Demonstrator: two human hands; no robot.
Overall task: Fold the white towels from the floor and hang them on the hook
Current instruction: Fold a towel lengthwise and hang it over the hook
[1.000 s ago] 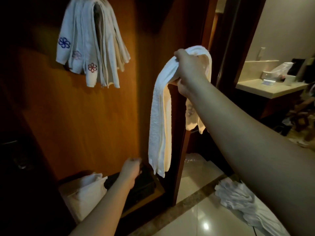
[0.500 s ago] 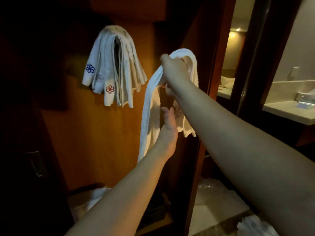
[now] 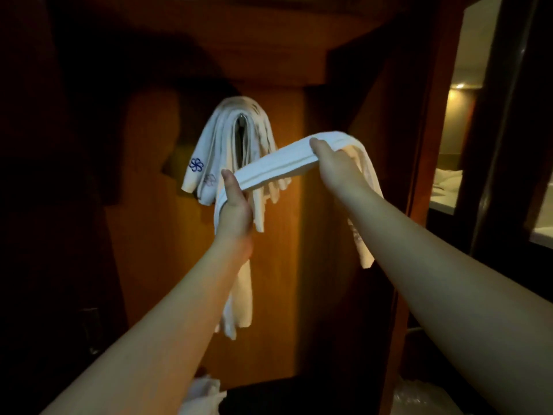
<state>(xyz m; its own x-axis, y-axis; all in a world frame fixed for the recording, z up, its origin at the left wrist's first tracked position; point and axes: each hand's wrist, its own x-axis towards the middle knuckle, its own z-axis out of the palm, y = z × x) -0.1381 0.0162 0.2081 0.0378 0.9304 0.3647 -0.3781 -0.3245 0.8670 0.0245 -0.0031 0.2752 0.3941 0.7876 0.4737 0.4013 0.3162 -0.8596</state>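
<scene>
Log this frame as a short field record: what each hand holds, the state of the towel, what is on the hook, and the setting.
left hand: grips the towel, one end hanging below it
right hand: grips the same towel, other end draped past it
folded towel: long strip stretched between both hands, not yet hung
hanging towels: several draped over the hook, a blue flower mark on one
hook: mostly hidden
wooden panel: behind the towels

I am in a hotel room. I see a dark wooden closet (image 3: 167, 265), towels with flower logos (image 3: 236, 145) on a hook, and a bed (image 3: 446, 182) next door.
</scene>
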